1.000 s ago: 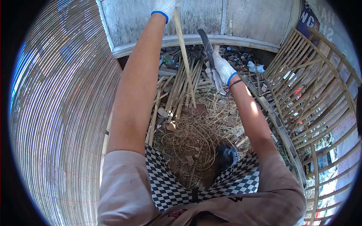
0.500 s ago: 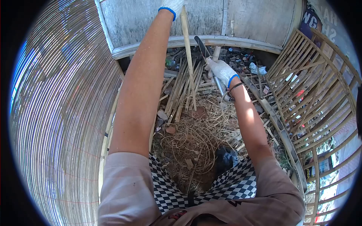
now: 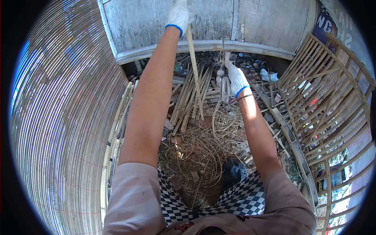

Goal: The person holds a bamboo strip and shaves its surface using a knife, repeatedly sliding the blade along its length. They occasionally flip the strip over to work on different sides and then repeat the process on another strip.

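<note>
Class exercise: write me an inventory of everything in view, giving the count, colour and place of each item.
Wall: one, weathered grey-white, top
Slatted screen: one, brown, left
Slatted rack: one, tan, right
Banner: one, dark with white letters, upper right
White scrap: one, right of the knife
Knife: one, dark blade, in right hand
Long strip: one, pale tan, in left hand
Loose strips: several, tan, on the ground
Shavings: uncountable, straw-coloured, centre
Plastic bag: apparently one, black, before the legs
Left hand: one, white glove, top
Right hand: one, white glove, centre-right
Legs: two, black-and-white checked trousers, bottom
</note>
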{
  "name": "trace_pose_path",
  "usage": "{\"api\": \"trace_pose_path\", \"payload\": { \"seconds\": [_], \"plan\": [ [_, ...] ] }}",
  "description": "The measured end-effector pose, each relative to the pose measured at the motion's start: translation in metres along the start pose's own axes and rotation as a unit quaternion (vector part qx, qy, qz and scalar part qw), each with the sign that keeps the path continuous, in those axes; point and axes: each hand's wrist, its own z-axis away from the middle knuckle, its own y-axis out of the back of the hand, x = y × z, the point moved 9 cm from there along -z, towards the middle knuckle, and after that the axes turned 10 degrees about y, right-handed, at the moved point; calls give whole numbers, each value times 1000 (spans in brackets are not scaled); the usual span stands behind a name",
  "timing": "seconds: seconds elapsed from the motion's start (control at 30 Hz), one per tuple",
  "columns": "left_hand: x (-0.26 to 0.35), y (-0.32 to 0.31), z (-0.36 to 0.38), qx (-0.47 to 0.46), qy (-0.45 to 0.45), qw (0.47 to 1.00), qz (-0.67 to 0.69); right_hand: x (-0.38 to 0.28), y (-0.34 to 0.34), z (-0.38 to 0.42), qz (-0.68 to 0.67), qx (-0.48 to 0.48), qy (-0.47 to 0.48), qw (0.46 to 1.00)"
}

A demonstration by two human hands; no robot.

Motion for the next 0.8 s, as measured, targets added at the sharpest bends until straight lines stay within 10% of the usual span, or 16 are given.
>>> {"api": "trace_pose_path", "payload": {
  "seconds": [0.33, 0.8],
  "plan": [
    [-3, -21, 6, 17, -33, 997, -63, -23, -56, 8, -8, -61, 73, 995],
    [-25, -93, 13, -32, -14, 998, -53, -98, -52, -13, 329, 47, 298, 895]
  ]
}}
